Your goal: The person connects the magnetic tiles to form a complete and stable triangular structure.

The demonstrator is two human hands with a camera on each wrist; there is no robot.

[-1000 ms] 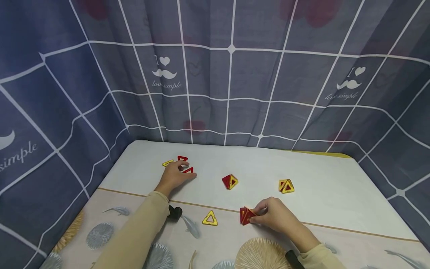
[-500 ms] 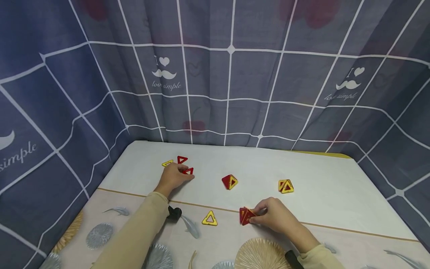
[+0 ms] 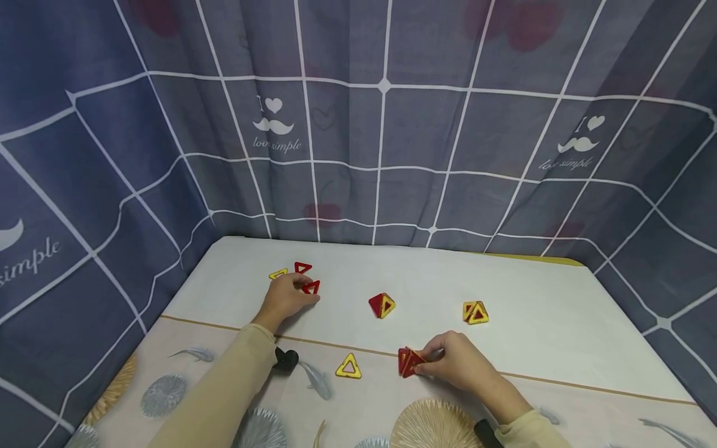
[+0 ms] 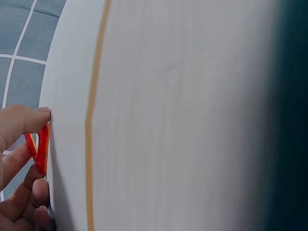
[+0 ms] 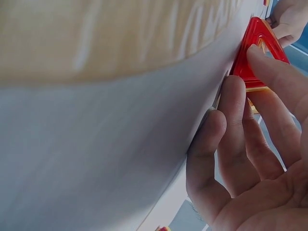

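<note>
My left hand [image 3: 284,298] pinches a red triangular magnetic tile [image 4: 42,153] between thumb and fingers at the left of the white table section; the tile stands tilted up in the left wrist view. Just beyond that hand lie another red triangular tile [image 3: 303,264] and a yellow one [image 3: 274,275], partly hidden by the fingers. Near the front, my right hand [image 3: 462,362] holds a cluster of red triangular tiles [image 3: 410,362] by its right side. In the right wrist view, the thumb presses the red tile face [image 5: 244,68], with a yellow edge below it.
A single yellow triangular tile [image 3: 348,375] lies on the patterned cloth [image 3: 252,386] between the hands. A red-and-yellow pyramid of tiles [image 3: 382,305] stands mid-table, and a yellow-and-red tile group [image 3: 475,312] sits farther right. A grid-patterned curtain [image 3: 347,137] encloses the back and sides.
The left hand's fingers have closed on the red tile and drawn it slightly toward the left and front, clear of the other red tile. The right hand has stayed in place.
</note>
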